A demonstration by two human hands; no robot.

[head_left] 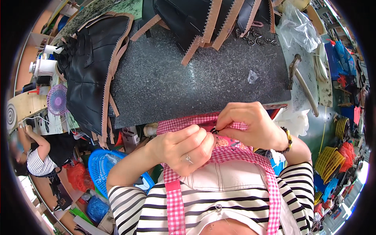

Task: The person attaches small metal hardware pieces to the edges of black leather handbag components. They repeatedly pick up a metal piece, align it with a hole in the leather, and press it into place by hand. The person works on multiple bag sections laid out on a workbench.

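Above the lap, just off the near edge of the dark stone slab [168, 88], my two hands meet fingertip to fingertip. My left hand [186, 149] has its fingers curled in a pinch, and my right hand [248, 123] pinches from the other side. Between them shows a small dark metal piece [214, 130], mostly hidden by the fingers. Its exact kind cannot be made out. Below it lies a pink checked apron [235, 158]. Several dark metal fittings [256, 38] sit at the slab's far right, beside black leather pieces [182, 19] with tan zigzag-cut edges.
More black leather pieces [86, 74] are stacked on the left side. A hammer [301, 80] lies right of the slab, near a clear plastic bag [299, 27]. A small plastic packet [253, 77] rests on the slab. A blue basket [100, 166] stands lower left; another person [41, 156] works beyond.
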